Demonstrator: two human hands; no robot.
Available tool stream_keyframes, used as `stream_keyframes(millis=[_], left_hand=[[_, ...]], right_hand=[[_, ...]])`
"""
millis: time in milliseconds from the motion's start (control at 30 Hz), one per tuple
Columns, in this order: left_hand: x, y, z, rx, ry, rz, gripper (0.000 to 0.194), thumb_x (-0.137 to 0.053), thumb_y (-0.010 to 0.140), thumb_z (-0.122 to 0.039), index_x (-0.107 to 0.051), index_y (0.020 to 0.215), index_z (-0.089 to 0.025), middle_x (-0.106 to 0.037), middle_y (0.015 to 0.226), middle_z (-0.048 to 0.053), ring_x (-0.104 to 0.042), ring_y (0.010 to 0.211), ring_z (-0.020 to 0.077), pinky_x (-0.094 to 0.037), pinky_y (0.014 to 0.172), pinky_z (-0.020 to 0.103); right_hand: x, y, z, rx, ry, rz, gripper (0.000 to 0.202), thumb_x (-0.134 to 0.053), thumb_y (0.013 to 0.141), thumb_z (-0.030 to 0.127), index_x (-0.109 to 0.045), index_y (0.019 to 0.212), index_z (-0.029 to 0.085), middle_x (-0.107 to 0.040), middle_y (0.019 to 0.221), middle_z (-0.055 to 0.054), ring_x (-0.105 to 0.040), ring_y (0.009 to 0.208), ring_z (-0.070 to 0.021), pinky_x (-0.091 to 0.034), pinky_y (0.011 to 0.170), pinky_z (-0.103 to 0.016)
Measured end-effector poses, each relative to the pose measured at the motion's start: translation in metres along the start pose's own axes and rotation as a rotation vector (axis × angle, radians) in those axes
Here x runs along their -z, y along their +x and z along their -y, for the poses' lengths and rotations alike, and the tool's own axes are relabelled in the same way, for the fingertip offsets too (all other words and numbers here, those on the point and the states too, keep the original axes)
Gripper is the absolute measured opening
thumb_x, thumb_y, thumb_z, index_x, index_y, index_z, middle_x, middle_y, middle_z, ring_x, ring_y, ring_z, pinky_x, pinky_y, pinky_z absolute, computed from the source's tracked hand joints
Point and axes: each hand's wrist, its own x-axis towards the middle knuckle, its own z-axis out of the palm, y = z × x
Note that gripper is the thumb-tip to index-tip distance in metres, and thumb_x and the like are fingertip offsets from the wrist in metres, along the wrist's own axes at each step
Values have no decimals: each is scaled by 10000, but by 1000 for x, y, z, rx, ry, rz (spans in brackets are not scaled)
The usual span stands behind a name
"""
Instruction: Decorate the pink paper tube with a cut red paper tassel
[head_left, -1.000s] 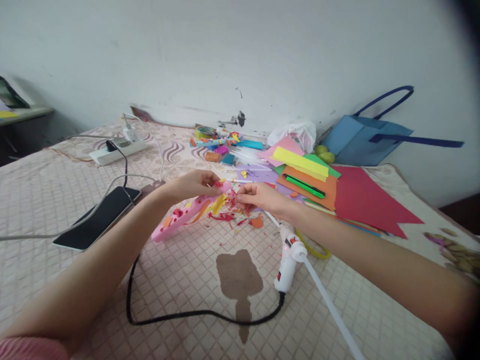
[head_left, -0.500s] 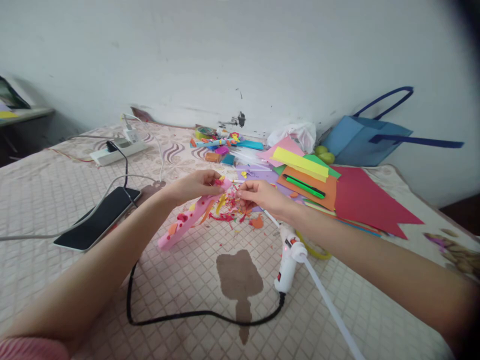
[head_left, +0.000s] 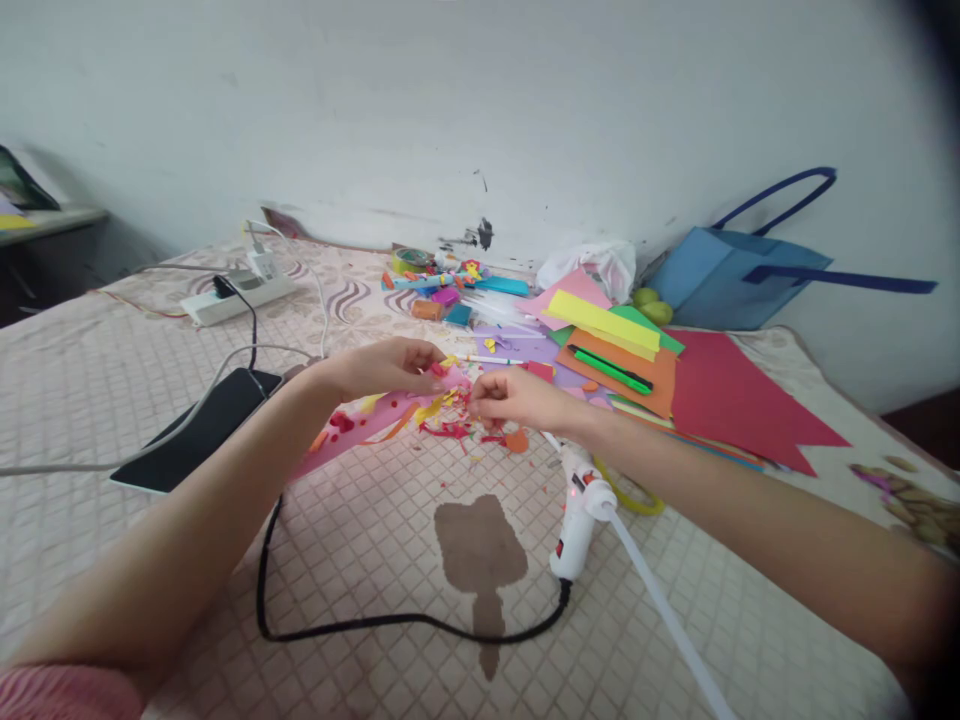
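Observation:
My left hand [head_left: 394, 366] is closed around the upper end of a pink paper roll [head_left: 375, 415], which carries red dots and orange and yellow paper bits. The roll slants down to the left, its lower end partly behind my forearm. Close to its upper end, my right hand [head_left: 510, 398] has thumb and fingers pinched together; what they hold, if anything, is too small to make out. Paper scraps [head_left: 457, 430] in red, yellow and orange lie beneath both hands. Beside my right wrist rests a white hot glue gun [head_left: 576, 520] with a long glue stick in its back.
A black phone [head_left: 199, 430] and a power strip [head_left: 240, 300] with cables lie on the left. To the right are coloured paper sheets [head_left: 739, 400], a green pen [head_left: 611, 370] and a blue bag [head_left: 735, 275]. The glue gun's black cord [head_left: 412, 622] loops across the front.
The pink roll has swung to a flatter slant, its lower end going left behind my forearm. My right hand has shifted slightly, still pinched near the roll's upper end.

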Motion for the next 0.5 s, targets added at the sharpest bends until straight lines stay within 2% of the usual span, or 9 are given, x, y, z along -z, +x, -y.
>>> stream_keyframes(millis=[100,233,333,500], left_hand=[[3,-3,3,-2,64,7,271,-619,708,-385,-632,903,-198,-611,770,12,-544,673,133,-411,617,241],[3,-9,7,31,108,38,285,-630,696,-390,-648,902,-193,-596,744,-2,-490,600,102,-365,568,213],[2,-15,11,73,137,34,357,-635,689,-379,-643,999,-202,-598,742,-1,-483,592,101,-356,563,205],[-2,-21,18,114,105,16,472,-614,699,-396,-577,1131,-210,-633,896,39,-536,656,119,-386,596,205]], right_hand=[[-2,-1,2,61,-252,171,77,-576,752,157,-592,677,167,-570,554,46,-531,521,-96,-402,516,-201],[-8,0,4,134,-653,247,105,-577,752,104,-633,677,152,-613,651,17,-530,596,-104,-369,557,-206],[-13,2,0,117,-736,254,114,-585,735,78,-644,670,150,-637,673,0,-540,616,-119,-361,574,-217],[-19,7,-5,93,-762,278,125,-600,710,50,-658,677,155,-653,668,-6,-557,624,-129,-359,574,-221]])
